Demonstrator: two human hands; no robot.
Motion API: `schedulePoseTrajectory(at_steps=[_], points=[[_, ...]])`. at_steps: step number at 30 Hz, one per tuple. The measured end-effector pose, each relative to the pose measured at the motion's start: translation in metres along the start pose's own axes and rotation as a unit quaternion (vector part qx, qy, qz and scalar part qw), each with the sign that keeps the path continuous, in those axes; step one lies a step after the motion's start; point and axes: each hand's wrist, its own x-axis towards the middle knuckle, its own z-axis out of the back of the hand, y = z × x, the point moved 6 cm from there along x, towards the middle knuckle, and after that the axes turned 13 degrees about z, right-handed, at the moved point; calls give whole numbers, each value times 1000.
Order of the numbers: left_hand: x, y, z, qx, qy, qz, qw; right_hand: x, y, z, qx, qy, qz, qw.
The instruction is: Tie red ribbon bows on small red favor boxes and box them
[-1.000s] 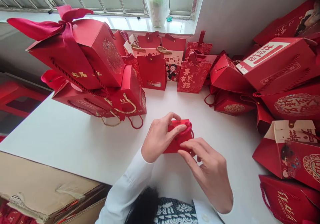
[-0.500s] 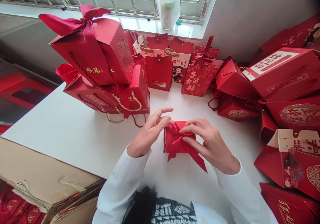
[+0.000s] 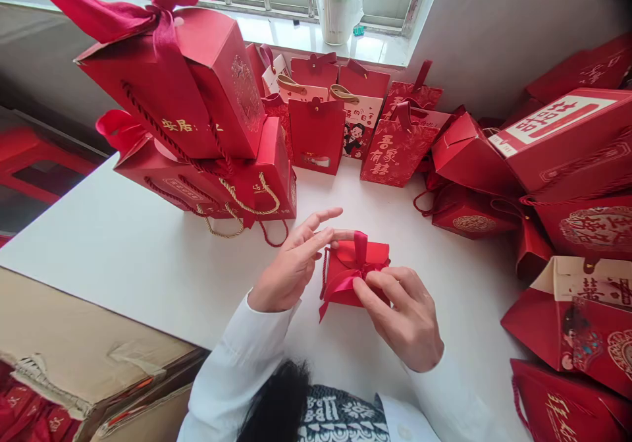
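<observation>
Head view: red ribbon on the small red gift box is now drawn up, with a standing loop and a shorter tail than a moment ago. Box sits between the hands on the white table. Open left hand is released, one finger near the loop. Right hand is pinching the ribbon at the box's near edge.

Between the left hand and right hand, a red card box is showing a smooth matt finish, a satin ribbon is gleaming softly, and the white desk is looking smooth and matt.
</observation>
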Motion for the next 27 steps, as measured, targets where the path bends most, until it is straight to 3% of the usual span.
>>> schedulePoseTrajectory(at_steps=[6, 9, 12, 14, 17, 20, 23, 27], points=[[-6, 0, -1, -75, 22, 32, 996, 1, -3, -3, 31, 21, -8, 999], [-10, 1, 0, -10, 22, 18, 1000, 2, -2, -1, 19, 31, -7, 999], [-15, 1, 2, 126, 1, -38, 991, 1, -2, 3, 8, 20, -10, 1000], [-17, -3, 6, 233, -72, -105, 964, 0, -3, 3, 7, 13, -16, 1000], [-20, -15, 4, 378, -192, -225, 877, -1, -4, 3, 8, 4, -17, 1000], [-14, -20, -11, 472, -168, -304, 810, -3, -3, 6, 30, -8, -18, 999], [-7, -17, -21, 509, -122, -325, 787, -7, -8, 12, 107, -41, -75, 991], [-10, -13, -15, 461, -192, -348, 793, -27, -39, 15, 188, -96, -277, 937]])
